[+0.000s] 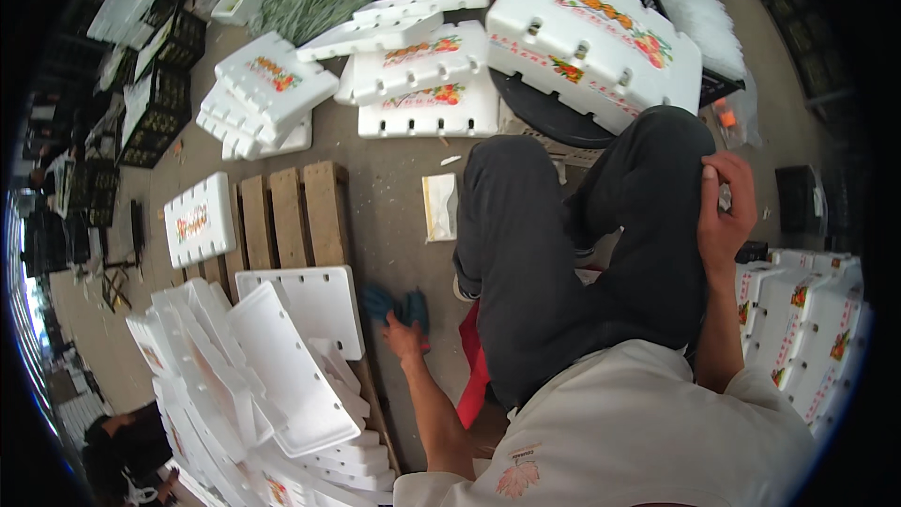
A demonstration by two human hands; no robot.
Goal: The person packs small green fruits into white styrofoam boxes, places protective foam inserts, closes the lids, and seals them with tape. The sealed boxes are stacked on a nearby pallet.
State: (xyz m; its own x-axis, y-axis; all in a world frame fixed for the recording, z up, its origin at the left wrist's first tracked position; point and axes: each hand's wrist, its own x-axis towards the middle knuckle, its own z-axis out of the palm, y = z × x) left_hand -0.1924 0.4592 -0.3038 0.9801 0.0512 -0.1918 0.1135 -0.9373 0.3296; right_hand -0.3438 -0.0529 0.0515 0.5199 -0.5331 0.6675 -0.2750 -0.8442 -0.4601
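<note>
My left hand [402, 339] is down low at my left side, holding a pair of dark teal work gloves [412, 308] with a bit of red at the cuff. Beneath them is the concrete floor, and the edge of a wooden pallet is just to their left. My right hand [730, 208] rests against the outer side of my right knee, fingers curled, with no held object visible. A closed white foam box [598, 35] with printed fruit pictures sits before my knees on a round black surface [542, 113].
Foam lids and boxes pile up on the wooden pallet [285, 218] to the left. More printed foam lids [422, 109] lie ahead, near a bag of green stalks [313, 0]. A white packet [440, 208] lies on the floor. Stacked foam boxes [795, 324] stand behind my right arm.
</note>
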